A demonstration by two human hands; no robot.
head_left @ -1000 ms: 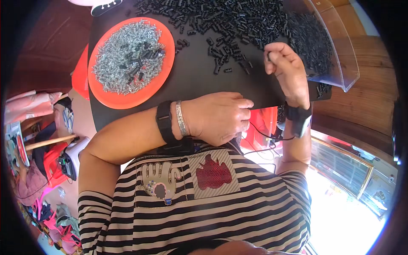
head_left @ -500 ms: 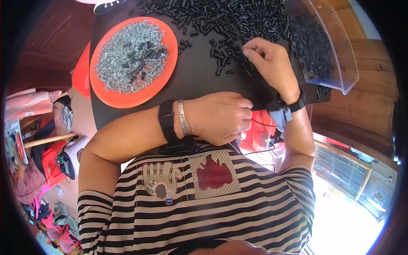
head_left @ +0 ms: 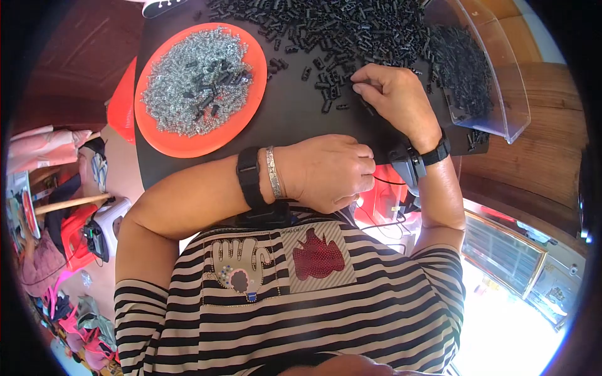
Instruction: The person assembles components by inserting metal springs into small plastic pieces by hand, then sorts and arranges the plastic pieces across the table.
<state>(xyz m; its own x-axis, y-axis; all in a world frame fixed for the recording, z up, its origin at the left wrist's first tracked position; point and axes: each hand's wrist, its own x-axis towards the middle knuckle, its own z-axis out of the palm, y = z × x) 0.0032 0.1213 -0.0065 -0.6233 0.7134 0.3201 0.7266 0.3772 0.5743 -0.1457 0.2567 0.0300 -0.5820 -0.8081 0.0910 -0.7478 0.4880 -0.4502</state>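
My right hand (head_left: 396, 100) is over the small black parts (head_left: 329, 84) on the dark table, thumb and index finger apart at their tips, near the loose pieces. Nothing is visible between those fingertips. My left hand (head_left: 329, 170) rests at the table's near edge with its fingers curled in; what they hold, if anything, is hidden. Left of it lies a red-orange plate (head_left: 172, 147) heaped with small metal springs (head_left: 169, 88), with several black parts on top. A large pile of black parts (head_left: 351, 28) spreads over the far side of the table.
A clear plastic tray (head_left: 511, 119) with more black parts stands at the table's right. A red stool or box (head_left: 379, 188) and dark cables are below the near edge. Clothes and a grey-white stool (head_left: 119, 216) are at the lower left.
My right hand has moved left from beside the clear tray to the loose black parts, and its wrist has turned. My left hand has stayed nearly in place.
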